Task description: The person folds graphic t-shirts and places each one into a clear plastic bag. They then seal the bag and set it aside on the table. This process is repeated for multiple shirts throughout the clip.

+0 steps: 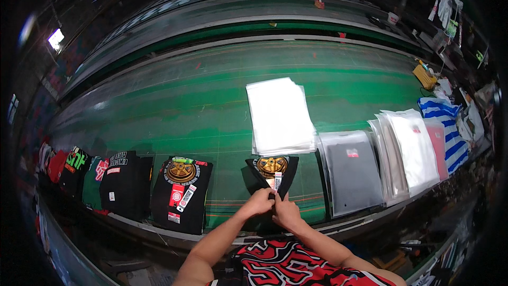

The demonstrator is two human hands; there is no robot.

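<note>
A black folded T-shirt (290, 167) with a gold wheel print lies in front of me, its near end drawn together into a point. My left hand (258, 202) pinches the gathered cloth. Close against it, my right hand (286, 211) grips the same point, one finger extended along a white and red hang tag (278, 180). Just beyond the shirt rests a stack of clear plastic bags (279, 119). To the left lies a pile of folded black T-shirts (180, 194), the top one with the same wheel print and red and white tags.
The long green table (178, 107) runs left to right. More folded T-shirts (125, 186) line its left front. Bagged grey garments (351, 174) and bagged white garments (414, 151) stand right, beside a blue-striped plastic sheet (442, 127) and a yellow box (424, 76).
</note>
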